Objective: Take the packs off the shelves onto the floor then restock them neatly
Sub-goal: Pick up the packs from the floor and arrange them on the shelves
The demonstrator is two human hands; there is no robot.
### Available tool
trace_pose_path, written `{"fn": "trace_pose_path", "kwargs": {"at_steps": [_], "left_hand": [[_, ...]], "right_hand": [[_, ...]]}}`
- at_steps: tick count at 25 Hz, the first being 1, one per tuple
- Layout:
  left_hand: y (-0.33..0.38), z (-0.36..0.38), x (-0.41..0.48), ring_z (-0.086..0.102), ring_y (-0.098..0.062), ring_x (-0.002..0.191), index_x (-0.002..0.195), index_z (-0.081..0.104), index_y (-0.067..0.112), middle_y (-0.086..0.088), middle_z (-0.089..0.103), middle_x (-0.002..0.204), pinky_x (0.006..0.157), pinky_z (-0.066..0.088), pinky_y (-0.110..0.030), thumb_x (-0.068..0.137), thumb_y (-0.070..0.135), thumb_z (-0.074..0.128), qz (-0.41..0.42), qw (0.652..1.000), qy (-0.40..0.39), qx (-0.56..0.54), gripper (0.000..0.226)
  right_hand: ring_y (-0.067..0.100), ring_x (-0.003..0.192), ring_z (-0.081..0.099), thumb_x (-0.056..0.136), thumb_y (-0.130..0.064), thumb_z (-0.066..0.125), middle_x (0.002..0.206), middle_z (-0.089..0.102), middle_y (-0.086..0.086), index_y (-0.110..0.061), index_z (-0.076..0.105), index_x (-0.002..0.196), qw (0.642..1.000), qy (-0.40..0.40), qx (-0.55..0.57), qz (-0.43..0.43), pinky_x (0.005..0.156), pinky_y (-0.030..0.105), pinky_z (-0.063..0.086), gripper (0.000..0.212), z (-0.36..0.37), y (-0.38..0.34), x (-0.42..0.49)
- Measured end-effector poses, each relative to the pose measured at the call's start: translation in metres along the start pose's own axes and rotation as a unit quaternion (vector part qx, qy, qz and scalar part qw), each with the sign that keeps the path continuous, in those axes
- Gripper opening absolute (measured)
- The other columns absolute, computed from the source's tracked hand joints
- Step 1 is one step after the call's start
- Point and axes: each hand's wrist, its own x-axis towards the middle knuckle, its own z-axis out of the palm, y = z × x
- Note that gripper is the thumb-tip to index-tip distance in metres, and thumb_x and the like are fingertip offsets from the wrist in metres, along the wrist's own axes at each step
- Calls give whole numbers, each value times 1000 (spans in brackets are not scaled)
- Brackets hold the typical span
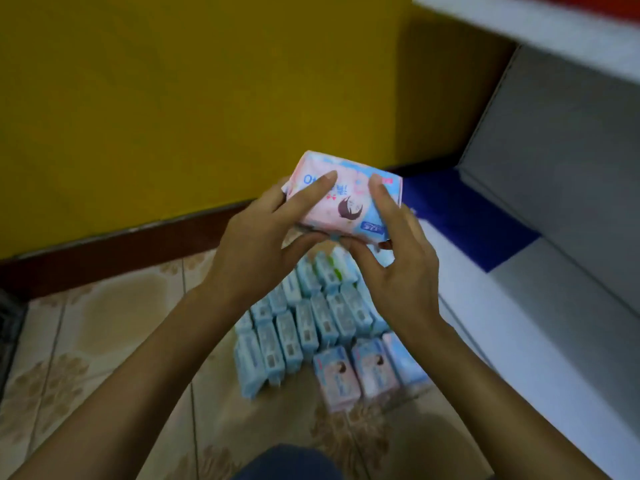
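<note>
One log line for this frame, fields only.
left hand: holds pink pack | right hand: holds it too | blue packs: rows on floor

Two hands in view, left hand [252, 251] and right hand [398, 268], both bare. Left forearm [145, 358] and right forearm [485, 375] are uncovered along their whole visible length. Fingernails [331, 174] are short and plain where they show. Lower centre: a rounded patch of dark blue fabric [287, 462], apparently a trouser leg; detail blurred.
</note>
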Motion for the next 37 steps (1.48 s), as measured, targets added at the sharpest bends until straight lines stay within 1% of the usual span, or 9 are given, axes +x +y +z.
{"fn": "trace_pose_path", "kwargs": {"at_steps": [4,8,13,18,21,25,29,32,37], "left_hand": [[21,-55,76,59,-22,99,135,50,28,-10,63,116,73,52,-35,83,46,61,27,999,37,-22,57],[68,-169,197,64,-24,86,130,48,38,-4,67,107,64,56,-38,79,53,58,22,999,33,-19,54],[156,-319,348,66,-25,83,123,64,26,-6,69,104,59,57,-39,78,52,55,46,997,39,-40,52],[249,-410,456,67,-23,80,121,66,27,-3,71,102,53,56,-39,79,49,49,97,990,43,-97,51],[328,-428,484,66,-20,78,121,66,30,1,71,104,54,55,-32,77,53,49,145,978,46,-145,53],[464,-431,479,58,-14,74,122,65,33,4,69,96,54,51,-28,79,52,48,210,951,22,-225,50],[602,-427,447,64,-21,78,123,65,32,3,70,100,56,52,-32,80,47,55,265,919,-21,-290,46],[691,-423,414,63,-22,88,126,61,37,7,68,111,65,50,-31,83,42,62,276,901,-63,-330,43],[766,-395,392,54,-11,114,137,44,46,15,54,134,86,43,-26,85,49,64,266,883,-184,-341,56]], "right_hand": [[20,95,61,89,-40,60,123,57,2,-38,37,143,996,-4,-41,-76,66,47,55,59,-56,-43,68],[9,95,60,86,-42,60,122,58,-3,-33,40,143,996,-5,-61,-66,68,43,56,61,-147,-149,165],[11,98,61,86,-47,59,124,62,-2,-28,43,141,988,15,-145,-59,78,44,53,60,-282,-303,278],[19,93,64,86,-54,53,122,65,-3,-36,44,138,977,71,-202,-21,82,47,51,55,-406,-410,330],[17,90,64,84,-45,60,120,65,-8,-37,46,136,962,118,-247,-5,81,47,51,54,-487,-446,312],[9,93,63,81,-47,65,116,57,-25,-44,47,130,942,192,-270,48,81,45,53,53,-606,-483,238],[10,89,63,82,-39,70,113,58,-23,-49,45,129,908,248,-315,121,84,47,52,54,-708,-509,139],[7,81,64,81,-42,67,109,60,-23,-40,51,130,880,270,-358,157,81,45,53,52,-774,-526,70],[3,81,60,81,-43,68,111,66,-12,-38,50,133,862,270,-362,231,75,22,48,55,-827,-513,19]]}}
